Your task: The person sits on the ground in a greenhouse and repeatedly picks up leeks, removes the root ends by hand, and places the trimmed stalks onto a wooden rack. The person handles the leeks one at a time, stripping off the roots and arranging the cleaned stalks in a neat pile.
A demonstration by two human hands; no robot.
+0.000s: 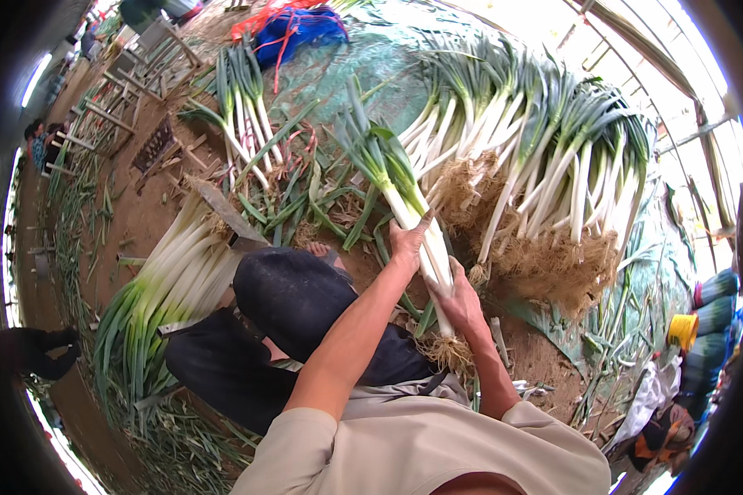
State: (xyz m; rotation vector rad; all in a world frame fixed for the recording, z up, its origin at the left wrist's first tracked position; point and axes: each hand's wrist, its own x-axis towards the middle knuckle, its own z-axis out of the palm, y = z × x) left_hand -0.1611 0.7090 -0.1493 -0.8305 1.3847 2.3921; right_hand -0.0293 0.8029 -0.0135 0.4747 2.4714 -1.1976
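Note:
Both my hands hold a small bunch of leeks (434,247) at a slant, green leaves pointing away and roots close to my waist. My left hand (407,244) grips the white shafts just below the leaves. Lower down, my right hand (461,298) is closed around the shafts above the tangled roots (447,354). How many stalks are in the bunch, I cannot tell. Just beyond my right hand lies a big heap of leeks (548,164) with soil-brown roots. On my left, a pile of white-shafted leeks (182,263) rests on a low wooden-and-metal stand (223,207).
A smaller bunch (247,117) lies ahead beside pink ties (306,139). Green sheeting (371,74) and loose leaves (278,207) cover the ground. Wooden racks (121,93) stand far left. A yellow container (682,331) is at right; other people (40,352) are at the edges.

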